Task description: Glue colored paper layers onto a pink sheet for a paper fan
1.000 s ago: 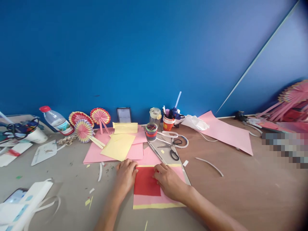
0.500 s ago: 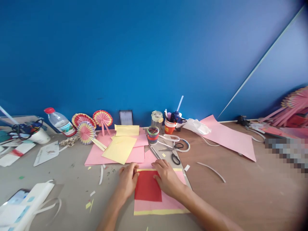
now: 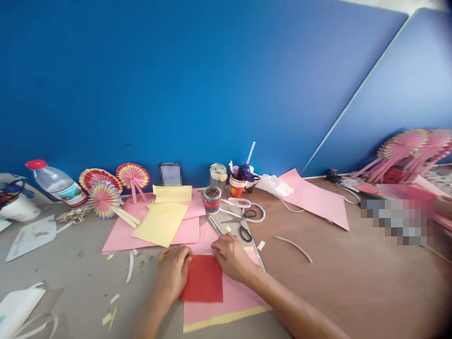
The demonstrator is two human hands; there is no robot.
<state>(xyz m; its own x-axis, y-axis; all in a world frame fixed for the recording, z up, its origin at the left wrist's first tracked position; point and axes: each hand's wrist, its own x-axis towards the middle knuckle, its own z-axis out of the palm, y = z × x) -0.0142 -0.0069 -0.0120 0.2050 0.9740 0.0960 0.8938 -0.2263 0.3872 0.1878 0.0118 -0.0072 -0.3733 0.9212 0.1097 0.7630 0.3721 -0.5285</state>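
Note:
A square of red paper (image 3: 203,280) lies on a pink sheet (image 3: 240,296) that has a yellow strip along its near and far edges. My left hand (image 3: 174,268) is closed with curled fingers at the red square's upper left corner. At its upper right corner, my right hand (image 3: 231,256) pinches the far edge between thumb and fingers. Both sets of fingertips partly hide that edge. Just beyond my hands lie a utility knife (image 3: 214,225) and black-handled scissors (image 3: 243,226).
Pleated paper fans (image 3: 132,178), yellow sheets (image 3: 162,223) and a bottle (image 3: 58,183) stand or lie back left. A jar (image 3: 212,199) and a cup of pens (image 3: 237,185) are near the blue wall. Another person's hand (image 3: 443,209) shows at the right edge.
The view has swung right, so the table things appear further left. My left hand has shifted slightly down along the red square's left side. Another person's hand has come into view at right.

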